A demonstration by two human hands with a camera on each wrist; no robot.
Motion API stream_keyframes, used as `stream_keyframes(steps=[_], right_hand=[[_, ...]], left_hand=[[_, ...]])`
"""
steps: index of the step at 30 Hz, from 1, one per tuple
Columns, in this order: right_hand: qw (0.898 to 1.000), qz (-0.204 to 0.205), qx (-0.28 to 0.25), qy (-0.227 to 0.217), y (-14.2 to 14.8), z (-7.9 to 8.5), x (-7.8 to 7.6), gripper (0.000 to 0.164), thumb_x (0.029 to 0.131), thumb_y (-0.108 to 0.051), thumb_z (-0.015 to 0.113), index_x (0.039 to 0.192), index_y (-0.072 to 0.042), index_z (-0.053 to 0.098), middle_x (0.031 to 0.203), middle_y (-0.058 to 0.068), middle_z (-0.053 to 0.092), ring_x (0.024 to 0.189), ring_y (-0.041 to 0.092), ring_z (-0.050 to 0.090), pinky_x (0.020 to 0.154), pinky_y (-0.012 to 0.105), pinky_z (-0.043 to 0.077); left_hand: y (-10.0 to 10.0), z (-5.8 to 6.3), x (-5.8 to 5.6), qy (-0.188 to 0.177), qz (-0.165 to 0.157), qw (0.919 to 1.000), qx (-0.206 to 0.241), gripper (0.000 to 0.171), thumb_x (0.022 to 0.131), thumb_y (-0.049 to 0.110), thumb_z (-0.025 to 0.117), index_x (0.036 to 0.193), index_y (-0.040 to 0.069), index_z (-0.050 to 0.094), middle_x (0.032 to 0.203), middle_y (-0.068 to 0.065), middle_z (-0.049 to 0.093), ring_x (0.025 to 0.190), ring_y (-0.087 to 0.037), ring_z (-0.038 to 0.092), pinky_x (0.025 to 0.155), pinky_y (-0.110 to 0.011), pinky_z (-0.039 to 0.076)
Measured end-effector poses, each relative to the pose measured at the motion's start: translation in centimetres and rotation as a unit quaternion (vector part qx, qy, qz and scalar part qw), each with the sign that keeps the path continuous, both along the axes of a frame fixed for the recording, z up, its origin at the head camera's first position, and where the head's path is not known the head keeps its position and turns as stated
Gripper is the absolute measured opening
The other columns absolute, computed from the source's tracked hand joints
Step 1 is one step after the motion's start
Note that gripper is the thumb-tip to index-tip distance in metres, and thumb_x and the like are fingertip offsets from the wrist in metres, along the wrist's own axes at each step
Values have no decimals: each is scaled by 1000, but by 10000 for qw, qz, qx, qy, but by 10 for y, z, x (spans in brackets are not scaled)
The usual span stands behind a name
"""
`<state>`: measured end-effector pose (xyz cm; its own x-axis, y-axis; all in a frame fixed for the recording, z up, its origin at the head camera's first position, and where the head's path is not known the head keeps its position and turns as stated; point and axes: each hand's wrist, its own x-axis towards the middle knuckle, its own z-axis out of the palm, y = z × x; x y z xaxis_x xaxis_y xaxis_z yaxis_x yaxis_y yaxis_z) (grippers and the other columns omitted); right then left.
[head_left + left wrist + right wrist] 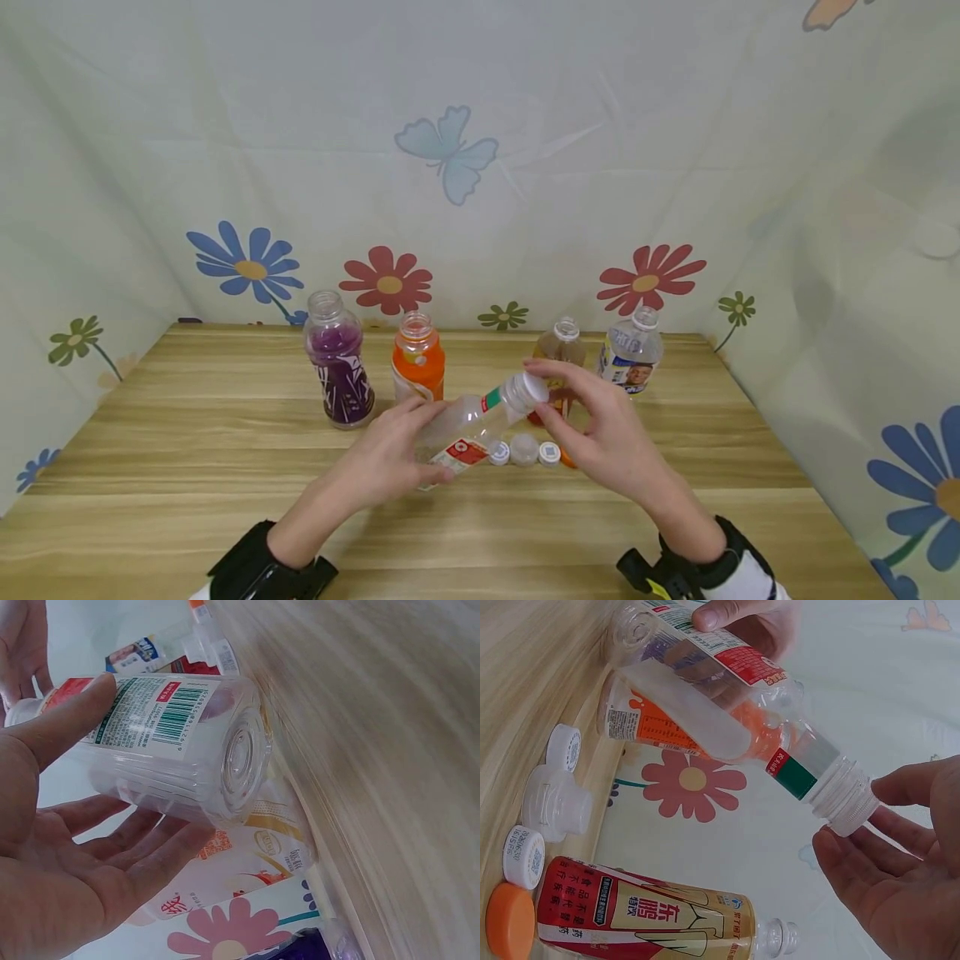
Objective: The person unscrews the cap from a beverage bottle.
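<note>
Near the middle of the table, my left hand (pixel 390 454) grips the body of a clear plastic bottle (pixel 472 425) with a red, white and green label. The bottle is tilted, its neck up toward the right, and looks empty of drink. Around the white bottle cap (pixel 536 387) at its mouth, the thumb and fingers of my right hand (pixel 603 425) pinch. The right wrist view shows the cap (pixel 853 817) sitting on the neck. From the left wrist view, the thumb lies over the barcode label (pixel 154 712) and the fingers pass beneath the bottle.
Behind stand uncapped bottles: purple (pixel 341 367), orange (pixel 417 362), a red-and-yellow one (pixel 652 907) and a clear one with a blue label (pixel 632 354). Several loose caps lie in a row, including a white cap (pixel 549 454) and an orange cap (pixel 511 921). A flowered curtain encloses the table (pixel 187 467).
</note>
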<state>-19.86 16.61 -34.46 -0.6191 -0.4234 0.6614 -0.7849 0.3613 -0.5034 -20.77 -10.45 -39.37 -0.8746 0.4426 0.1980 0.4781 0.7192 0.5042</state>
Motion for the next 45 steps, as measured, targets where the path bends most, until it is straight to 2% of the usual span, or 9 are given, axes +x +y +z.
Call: stream_keyframes(steps=[4, 9, 15, 22, 30, 38, 45], right_hand=[[9999, -84, -66, -129, 2, -3, -3, 38, 87, 6, 70, 123, -4, 63, 124, 1, 61, 91, 14, 64, 71, 24, 53], [9986, -249, -282, -361, 1, -4, -2, 27, 90, 1, 70, 116, -4, 66, 115, -2, 63, 93, 13, 64, 71, 26, 53], [9973, -346, -447, -474, 0, -5, -2, 25, 88, 2, 71, 112, -5, 66, 108, -4, 64, 94, 13, 65, 74, 27, 54], [9948, -474, -554, -711, 0, -7, -2, 34, 81, 2, 78, 113, -3, 66, 109, -2, 64, 97, 17, 65, 77, 27, 53], [9979, -538, -201, -286, 2, -6, -3, 36, 80, 0, 80, 113, -8, 69, 110, -6, 64, 87, 12, 61, 70, 31, 54], [9993, -271, -66, -242, 1, -1, 0, 39, 84, 2, 76, 121, -8, 68, 126, -4, 59, 95, 11, 62, 74, 26, 53], [9994, -235, 187, -177, 3, 1, 1, 42, 83, 5, 76, 122, -8, 68, 129, -2, 58, 98, 11, 58, 68, 21, 47]], left_hand=[[0, 0, 0, 5, 0, 10000, 1, 77, 70, 29, 91, 136, 8, 57, 126, -6, 56, 111, -22, 57, 95, -40, 44], [1, 0, 0, 4, 2, 10000, -79, 77, 70, 30, 90, 136, 10, 56, 128, -7, 56, 112, -23, 57, 95, -40, 44], [2, 0, 1, 41, 27, 9999, -148, 76, 70, 30, 90, 136, 12, 56, 128, -7, 55, 111, -22, 57, 95, -40, 44], [3, 1, 1, 135, 39, 9998, -161, 75, 70, 30, 90, 135, 12, 57, 123, -4, 56, 106, -20, 58, 94, -38, 45], [2, 1, 1, 172, 39, 9997, -165, 75, 70, 30, 91, 134, 11, 58, 121, -3, 56, 105, -19, 58, 93, -37, 45], [2, 1, 2, 123, 9, 9999, -100, 73, 71, 30, 90, 135, 12, 57, 121, -1, 57, 106, -18, 58, 93, -37, 45], [1, 0, 2, 103, -17, 9999, -99, 74, 72, 31, 89, 136, 11, 56, 124, -2, 56, 107, -18, 57, 94, -37, 45]])
